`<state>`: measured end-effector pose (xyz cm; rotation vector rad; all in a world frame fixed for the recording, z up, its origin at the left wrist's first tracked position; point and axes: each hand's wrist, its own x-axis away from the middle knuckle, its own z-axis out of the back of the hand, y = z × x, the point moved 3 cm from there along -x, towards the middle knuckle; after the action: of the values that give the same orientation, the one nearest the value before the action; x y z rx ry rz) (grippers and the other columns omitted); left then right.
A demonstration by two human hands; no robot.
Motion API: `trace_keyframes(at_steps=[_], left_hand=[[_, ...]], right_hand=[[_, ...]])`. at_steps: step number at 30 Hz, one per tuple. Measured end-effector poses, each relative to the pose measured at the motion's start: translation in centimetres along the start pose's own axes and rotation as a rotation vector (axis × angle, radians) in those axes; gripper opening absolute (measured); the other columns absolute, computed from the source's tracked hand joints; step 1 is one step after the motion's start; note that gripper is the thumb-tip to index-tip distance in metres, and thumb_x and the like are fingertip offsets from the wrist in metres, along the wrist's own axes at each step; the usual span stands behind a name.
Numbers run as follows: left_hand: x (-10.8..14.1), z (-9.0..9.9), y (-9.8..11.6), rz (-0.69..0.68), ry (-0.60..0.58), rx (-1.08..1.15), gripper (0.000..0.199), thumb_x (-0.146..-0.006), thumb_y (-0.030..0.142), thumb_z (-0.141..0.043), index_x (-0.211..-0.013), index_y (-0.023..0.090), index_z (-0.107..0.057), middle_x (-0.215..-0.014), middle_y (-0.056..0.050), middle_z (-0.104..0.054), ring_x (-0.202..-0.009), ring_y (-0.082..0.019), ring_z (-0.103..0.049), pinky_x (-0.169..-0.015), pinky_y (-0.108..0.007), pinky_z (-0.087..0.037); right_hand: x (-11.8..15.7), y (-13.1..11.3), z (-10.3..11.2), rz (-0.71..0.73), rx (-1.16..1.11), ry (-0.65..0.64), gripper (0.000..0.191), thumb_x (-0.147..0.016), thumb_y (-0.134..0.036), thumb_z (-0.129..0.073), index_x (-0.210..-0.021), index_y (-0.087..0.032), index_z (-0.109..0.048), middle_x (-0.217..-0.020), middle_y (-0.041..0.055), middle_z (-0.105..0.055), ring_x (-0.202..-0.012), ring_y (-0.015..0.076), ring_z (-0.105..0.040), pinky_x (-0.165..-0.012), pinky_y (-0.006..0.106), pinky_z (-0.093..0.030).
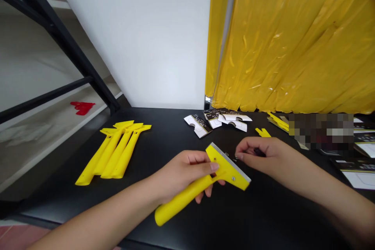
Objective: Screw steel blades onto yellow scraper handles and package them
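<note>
Yellow plastic scraper [181, 200]: at 6 o'clock above the table [234, 211], gripped at the neck by the closed left hand [181, 174], leaving the blade head exposed.
Right hand [258, 154]: nearly closed, pinching a small dark piece [259, 151] beside the blade.
Nearby: spare scrapers [121, 156] at 9 o'clock; printed cards [199, 125] at 12 o'clock.

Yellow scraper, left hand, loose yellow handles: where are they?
Yellow scraper [227, 172]: head view, on its wide head.
Left hand [183, 174]: head view, on the back.
Loose yellow handles [125, 157]: head view, on one shaft.

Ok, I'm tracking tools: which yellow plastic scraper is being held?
The metal-edged yellow scraper in the left hand; the other scrapers lie grouped on the black table.
</note>
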<state>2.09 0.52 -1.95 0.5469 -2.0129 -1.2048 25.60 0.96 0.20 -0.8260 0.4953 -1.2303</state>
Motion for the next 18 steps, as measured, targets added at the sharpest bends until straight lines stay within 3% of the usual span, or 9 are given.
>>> trace_keyframes(at_steps=[4,8,12,18], left_hand=[[0.4,-0.8,0.0,-0.013,-0.053,-0.042,0.026,-0.096,0.040,-0.076,-0.102,0.014,-0.075,-0.098,-0.011,-0.079,-0.065,-0.011,-0.069,-0.050,-0.017,-0.055],[0.5,-0.5,0.3,-0.074,0.007,-0.054,0.028,-0.095,0.042,-0.076,-0.101,0.014,-0.075,-0.096,-0.010,-0.079,-0.064,-0.010,-0.067,-0.049,-0.016,-0.054],[0.3,-0.1,0.4,-0.093,0.022,-0.063,0.030,-0.095,0.043,-0.077,-0.104,0.014,-0.075,-0.096,-0.010,-0.078,-0.065,-0.010,-0.067,-0.049,-0.016,-0.054],[0.0,-0.1,0.3,-0.119,0.010,-0.018,0.033,-0.096,0.042,-0.077,-0.110,0.015,-0.066,-0.094,-0.009,-0.077,-0.060,-0.009,-0.066,-0.046,-0.015,-0.052]], right_hand=[[-0.1,-1.4,-2.0,-0.224,-0.551,-0.147,0.030,-0.094,-0.052,-0.070,-0.092,-0.022,-0.068,-0.060,-0.0088,-0.044,-0.050,0.0086,-0.026,-0.047,0.022,-0.022],[-0.1,-1.1,-3.1,-0.296,-0.837,-0.216,0.031,-0.092,-0.050,-0.076,-0.094,-0.021,-0.066,-0.056,-0.0116,-0.034,-0.051,0.0076,-0.017,-0.047,0.022,-0.014],[-0.4,-0.7,-3.5,-0.268,-0.976,-0.258,0.030,-0.094,-0.049,-0.078,-0.096,-0.020,-0.071,-0.057,-0.0111,-0.030,-0.051,0.0066,-0.018,-0.047,0.021,-0.011],[-0.8,-0.3,-4.1,-0.246,-0.983,-0.308,0.034,-0.091,-0.051,-0.079,-0.098,-0.019,-0.075,-0.056,-0.0094,-0.033,-0.049,0.0056,-0.020,-0.045,0.020,-0.011]])
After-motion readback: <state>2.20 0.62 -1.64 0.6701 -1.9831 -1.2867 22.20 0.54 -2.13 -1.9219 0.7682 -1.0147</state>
